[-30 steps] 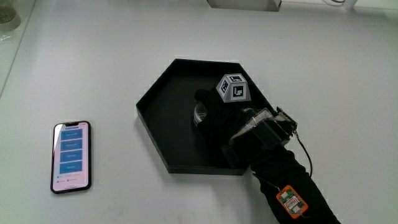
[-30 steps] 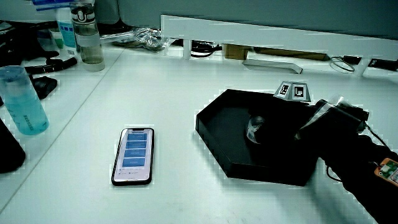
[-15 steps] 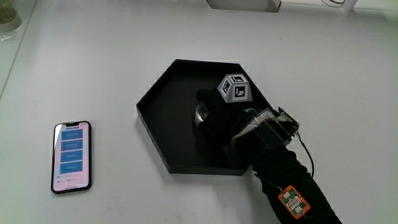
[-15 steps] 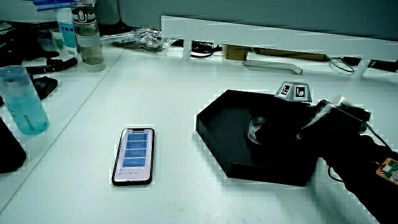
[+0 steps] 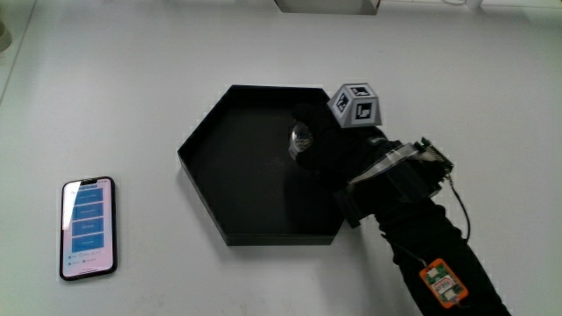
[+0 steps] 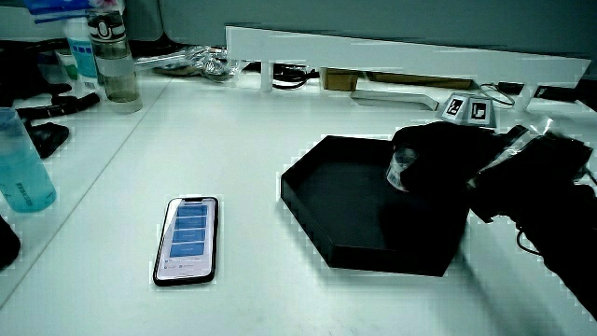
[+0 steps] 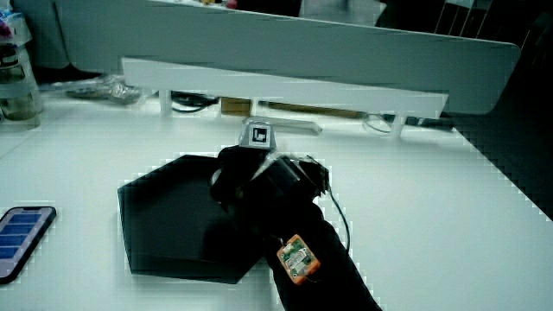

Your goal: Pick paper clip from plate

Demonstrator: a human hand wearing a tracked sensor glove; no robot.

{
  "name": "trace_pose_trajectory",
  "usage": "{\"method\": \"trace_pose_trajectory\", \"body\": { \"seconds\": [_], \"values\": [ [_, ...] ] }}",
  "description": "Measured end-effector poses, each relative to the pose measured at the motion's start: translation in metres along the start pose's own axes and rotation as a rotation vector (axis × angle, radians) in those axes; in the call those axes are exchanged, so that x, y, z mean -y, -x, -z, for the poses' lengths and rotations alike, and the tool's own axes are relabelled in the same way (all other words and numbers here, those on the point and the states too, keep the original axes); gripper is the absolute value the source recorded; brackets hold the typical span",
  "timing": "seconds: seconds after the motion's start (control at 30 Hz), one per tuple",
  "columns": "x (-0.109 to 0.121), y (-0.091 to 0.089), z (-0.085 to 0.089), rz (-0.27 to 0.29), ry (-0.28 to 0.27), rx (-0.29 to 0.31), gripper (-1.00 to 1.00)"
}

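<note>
A black hexagonal plate (image 5: 200,188) lies on the white table, seen in both side views too (image 6: 326,201) (image 7: 164,216). The gloved hand (image 5: 329,149) hovers over the part of the plate farther from the person, near its rim, with the patterned cube (image 5: 356,104) on its back. Its fingers are curled around a small shiny paper clip (image 5: 301,140). In a side view the paper clip (image 6: 401,173) is raised off the plate's floor in the hand (image 6: 438,159). The forearm crosses the plate's rim toward the person. In a side view the hand (image 7: 246,177) hides the clip.
A phone (image 5: 88,227) lies face up on the table beside the plate (image 6: 187,238). A blue bottle (image 6: 23,159) and a clear bottle (image 6: 112,61) stand at the table's edge. A low white partition (image 7: 285,82) runs along the table.
The hand has lifted off the plate's floor with the paper clip in its fingers and moved toward the rim farther from the person. Phone and plate stay put.
</note>
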Motion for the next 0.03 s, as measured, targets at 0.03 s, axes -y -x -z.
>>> {"method": "trace_pose_trajectory", "body": {
  "seconds": [0.03],
  "values": [
    [0.0033, -0.0046, -0.0037, -0.003, 0.008, -0.024, 1.0]
  ]
}}
